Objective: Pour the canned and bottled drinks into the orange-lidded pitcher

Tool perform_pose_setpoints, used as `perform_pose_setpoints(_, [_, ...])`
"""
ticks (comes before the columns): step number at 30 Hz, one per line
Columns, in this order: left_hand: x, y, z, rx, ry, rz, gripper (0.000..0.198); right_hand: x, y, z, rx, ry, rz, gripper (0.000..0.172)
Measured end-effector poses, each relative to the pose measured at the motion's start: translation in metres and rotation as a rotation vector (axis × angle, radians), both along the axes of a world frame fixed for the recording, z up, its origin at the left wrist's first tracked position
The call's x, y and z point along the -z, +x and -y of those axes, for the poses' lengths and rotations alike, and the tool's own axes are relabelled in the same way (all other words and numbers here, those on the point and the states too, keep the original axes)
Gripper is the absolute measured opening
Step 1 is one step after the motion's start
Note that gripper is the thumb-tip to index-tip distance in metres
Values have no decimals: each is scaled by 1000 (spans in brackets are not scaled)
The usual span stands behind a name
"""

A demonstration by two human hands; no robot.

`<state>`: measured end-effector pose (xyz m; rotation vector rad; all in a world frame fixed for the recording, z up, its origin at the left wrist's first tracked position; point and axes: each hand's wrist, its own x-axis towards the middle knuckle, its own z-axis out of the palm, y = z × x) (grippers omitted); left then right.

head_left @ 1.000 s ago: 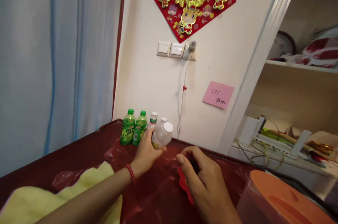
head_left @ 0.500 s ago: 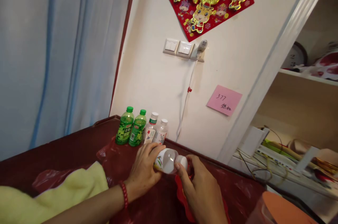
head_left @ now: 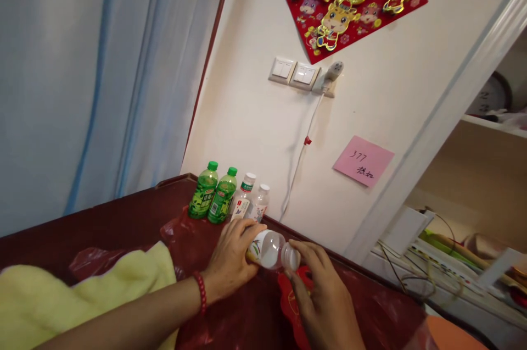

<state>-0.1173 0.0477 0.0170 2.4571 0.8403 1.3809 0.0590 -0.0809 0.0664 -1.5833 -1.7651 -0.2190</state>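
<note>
A clear plastic bottle point(head_left: 272, 249) with a white label lies tilted on its side in the air above the table. My left hand point(head_left: 234, 254), with a red bead bracelet on the wrist, is wrapped round the labelled body. At the mouth end, my right hand point(head_left: 323, 289) has its thumb and fingers closed about the whitish cap point(head_left: 290, 257). Whether the cap is still seated on the neck is unclear. Beneath the right hand is a red scalloped dish point(head_left: 288, 298), partly covered by it.
Two green drink bottles point(head_left: 203, 190) and two clear white-capped bottles point(head_left: 260, 203) stand by the wall behind my left hand. A yellow cloth point(head_left: 135, 278) lies at the left on the dark red table point(head_left: 37, 240). An orange object point(head_left: 450, 333) is at the lower right, below shelves.
The view has shifted so that the scene sits further right. The bottle stays in my left hand; my right fingers have turned at the cap, and more of the dish shows.
</note>
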Motion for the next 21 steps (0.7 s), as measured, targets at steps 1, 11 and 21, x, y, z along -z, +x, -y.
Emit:
perform_pose_setpoints(1, [0,0,0,-3,2,0,73,0,1,0,11,3,-16,42])
perform_pose_setpoints(11, [-3,-1,4,21,43,-38,72,-3,-3,6,95,-123,-147,34])
perform_pose_setpoints(21, [-5,0,-12,-61,-235,86,69,-11,-14,12,49,-1,-88,32])
